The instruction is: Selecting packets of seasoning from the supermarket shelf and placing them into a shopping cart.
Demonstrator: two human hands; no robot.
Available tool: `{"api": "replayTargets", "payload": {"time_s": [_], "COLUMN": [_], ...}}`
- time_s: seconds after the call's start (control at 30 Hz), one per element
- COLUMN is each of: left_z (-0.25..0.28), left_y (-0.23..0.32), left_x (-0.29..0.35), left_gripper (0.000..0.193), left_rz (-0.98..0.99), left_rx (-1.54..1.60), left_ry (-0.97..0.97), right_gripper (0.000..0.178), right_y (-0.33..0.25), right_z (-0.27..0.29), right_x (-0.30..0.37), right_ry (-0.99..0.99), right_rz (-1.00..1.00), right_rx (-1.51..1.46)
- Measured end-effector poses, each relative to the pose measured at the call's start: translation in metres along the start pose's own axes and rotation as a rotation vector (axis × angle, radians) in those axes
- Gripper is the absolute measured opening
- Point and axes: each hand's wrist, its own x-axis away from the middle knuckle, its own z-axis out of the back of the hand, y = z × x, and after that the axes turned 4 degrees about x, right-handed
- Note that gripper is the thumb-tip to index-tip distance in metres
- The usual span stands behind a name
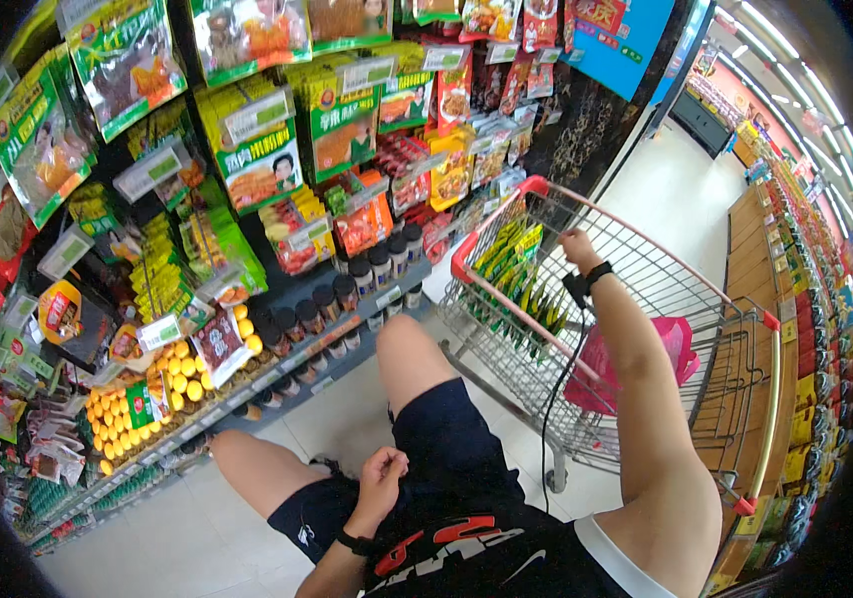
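Note:
My right hand [577,249] is over the shopping cart [651,234], its fingers curled in with nothing showing in them. Just left of it, long green and yellow packets [511,264] stand in a row at the cart's far left end. A black strap with a small device [586,284] sits on that wrist, and a black cable [549,424] trails down from it. My left hand [384,478] is held in front of my lap, fingers bent into a loose fist, with nothing visible inside. A pink plastic bag [674,349] lies in the cart, partly hidden by my right forearm.
Shelves of hanging seasoning packets [257,149] rise on the left. Dark-lidded jars [337,294] line the shelf [277,364] before my knees, beside yellow egg-shaped items [128,414]. A dark marbled pillar [586,130] stands behind the cart. Another stocked shelf [795,299] runs along the right.

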Motion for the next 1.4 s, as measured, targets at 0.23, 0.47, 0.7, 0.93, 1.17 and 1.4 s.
{"api": "replayTargets", "payload": {"time_s": [0.23,0.47,0.7,0.93,1.17,1.4], "left_z": [0.005,0.015,0.020,0.028,0.024,0.031], "left_y": [-0.005,-0.009,-0.009,-0.006,-0.012,-0.035], "left_x": [-0.010,-0.003,0.002,-0.001,-0.001,-0.003], "left_gripper": [0.014,0.013,0.011,0.009,0.010,0.009], "left_rz": [0.054,0.041,0.102,0.001,-0.011,0.121], "left_rx": [0.100,0.006,0.016,-0.100,-0.125,-0.071], "left_ry": [0.026,0.043,0.118,0.118,0.108,0.022], "right_gripper": [0.057,0.051,0.057,0.052,0.026,0.038], "right_y": [-0.011,-0.065,-0.061,-0.024,-0.007,-0.106], "right_z": [-0.037,-0.041,-0.053,-0.060,-0.047,-0.001], "right_x": [0.000,0.033,0.033,-0.005,-0.023,0.056], "right_ry": [0.133,-0.177,-0.143,-0.120,0.252,0.339], "right_rz": [0.343,0.079,0.107,0.141,0.365,0.616], "right_rx": [0.855,0.907,0.929,0.974,0.851,0.460]}}
